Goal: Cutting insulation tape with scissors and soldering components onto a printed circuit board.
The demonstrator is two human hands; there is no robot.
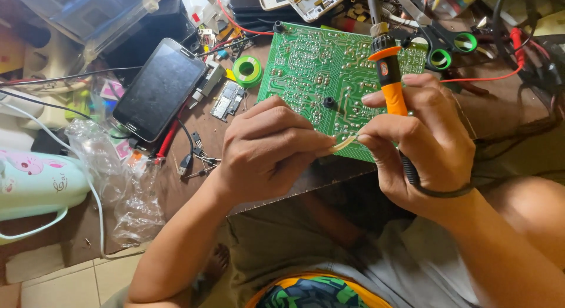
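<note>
Green circuit board point(329, 72), solder side up, serves as my landmark; it lies tilted on the brown worktop point(200, 166) with its near edge toward my lap. My right hand point(421, 146) hovers over the board's near right corner, fingers wrapped around an orange-handled soldering iron point(389, 72) that stands upright, its tip out of frame above the board's far edge. My left hand point(268, 149) sits at the board's near left edge, thumb and forefinger pinched on one end of a thin pale strip point(343, 144); the right thumb and forefinger pinch the other end, just above the board's near edge. Left of the board: a green solder reel point(248, 69), then a dark smartphone point(159, 90). Beyond its far right corner, green-handled scissors point(447, 49).
</note>
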